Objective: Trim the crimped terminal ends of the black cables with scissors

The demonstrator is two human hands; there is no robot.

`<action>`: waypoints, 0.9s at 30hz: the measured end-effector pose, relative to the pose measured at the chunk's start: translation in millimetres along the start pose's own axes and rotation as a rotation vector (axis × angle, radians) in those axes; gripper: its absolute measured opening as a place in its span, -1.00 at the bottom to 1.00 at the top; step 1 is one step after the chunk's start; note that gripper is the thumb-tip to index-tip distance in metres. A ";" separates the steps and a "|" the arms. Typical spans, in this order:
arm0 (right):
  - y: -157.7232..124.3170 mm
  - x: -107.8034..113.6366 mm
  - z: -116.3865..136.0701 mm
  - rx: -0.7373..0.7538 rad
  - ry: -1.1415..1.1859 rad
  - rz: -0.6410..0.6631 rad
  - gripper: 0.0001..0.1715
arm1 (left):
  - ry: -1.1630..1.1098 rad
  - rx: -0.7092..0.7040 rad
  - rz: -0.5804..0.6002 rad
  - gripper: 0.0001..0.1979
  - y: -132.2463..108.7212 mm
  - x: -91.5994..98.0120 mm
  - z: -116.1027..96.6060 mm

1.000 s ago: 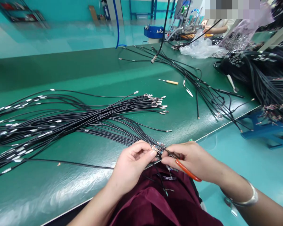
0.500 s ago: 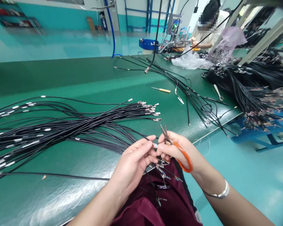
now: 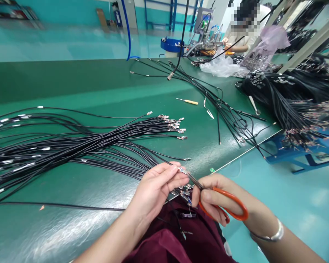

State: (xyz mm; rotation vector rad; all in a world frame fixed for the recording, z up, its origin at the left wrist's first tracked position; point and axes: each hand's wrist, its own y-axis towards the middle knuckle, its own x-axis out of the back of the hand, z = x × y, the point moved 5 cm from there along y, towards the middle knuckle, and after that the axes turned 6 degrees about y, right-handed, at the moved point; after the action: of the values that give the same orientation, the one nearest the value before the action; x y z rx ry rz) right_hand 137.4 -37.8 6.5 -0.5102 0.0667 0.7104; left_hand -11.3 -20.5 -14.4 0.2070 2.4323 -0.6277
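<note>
Scissors (image 3: 197, 183), one pair, at apparently one cable tip (image 3: 182, 170)

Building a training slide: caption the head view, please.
Left hand holds a cable end; right hand points orange-handled scissors at it.

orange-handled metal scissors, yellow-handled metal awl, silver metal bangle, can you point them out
Orange-handled metal scissors (image 3: 195, 181), head view: on the blades.
Yellow-handled metal awl (image 3: 191, 102), head view: on the handle.
Silver metal bangle (image 3: 279, 232), head view: on the band.

On the table (image 3: 79, 87), the cables (image 3: 106, 139) lie before and left of the awl (image 3: 191, 102), the strip (image 3: 210, 114) to its right, the bag (image 3: 223, 67) behind.
</note>
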 end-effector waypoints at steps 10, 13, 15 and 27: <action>10.5 -2.5 3.8 -0.093 -0.095 -0.050 -0.54 | 0.019 -0.006 -0.001 -0.91 -1.2 2.3 1.1; 11.4 -2.9 3.9 -0.094 -0.104 -0.062 -0.55 | 0.024 0.002 -0.021 -0.89 -0.8 3.3 1.3; 12.1 -2.1 2.2 -0.088 -0.102 -0.059 -0.55 | 0.030 0.004 -0.030 -0.88 -0.5 3.1 0.6; 14.7 -0.2 0.4 -0.095 -0.143 -0.078 -0.51 | 0.027 -0.026 -0.010 -0.91 -0.5 2.6 0.8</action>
State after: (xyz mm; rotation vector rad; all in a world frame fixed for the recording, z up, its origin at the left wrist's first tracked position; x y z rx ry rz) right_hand 127.8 -28.3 0.6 -0.5484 -0.1202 0.6736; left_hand -13.2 -21.4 -16.3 0.1945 2.4679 -0.6003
